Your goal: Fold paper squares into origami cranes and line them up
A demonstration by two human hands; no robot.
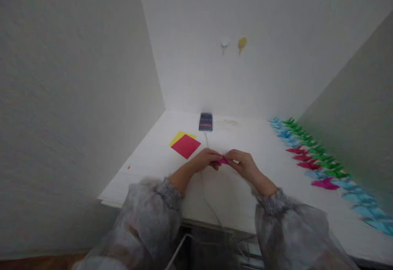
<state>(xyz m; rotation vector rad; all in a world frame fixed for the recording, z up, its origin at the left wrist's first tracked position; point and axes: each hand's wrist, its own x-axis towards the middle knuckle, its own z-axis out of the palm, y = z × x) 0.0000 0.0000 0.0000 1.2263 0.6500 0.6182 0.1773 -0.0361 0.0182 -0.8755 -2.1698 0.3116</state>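
Note:
A small piece of folded pink paper (224,161) is pinched between my two hands, just above the middle of the white table. My left hand (208,158) grips its left side with the fingers closed. Closed fingers of my right hand (241,162) hold its right end. Much of the paper is hidden behind the fingers, so its exact shape does not show. To the left of my hands lies a flat red paper square (186,146), partly covering a yellow paper sheet (181,135).
A phone (205,121) lies near the back wall, its white cable (210,206) running under my hands to the front edge. Rows of folded paper figures (319,151) in green, blue, red and pink line the right side. Two hooks (242,44) are on the wall.

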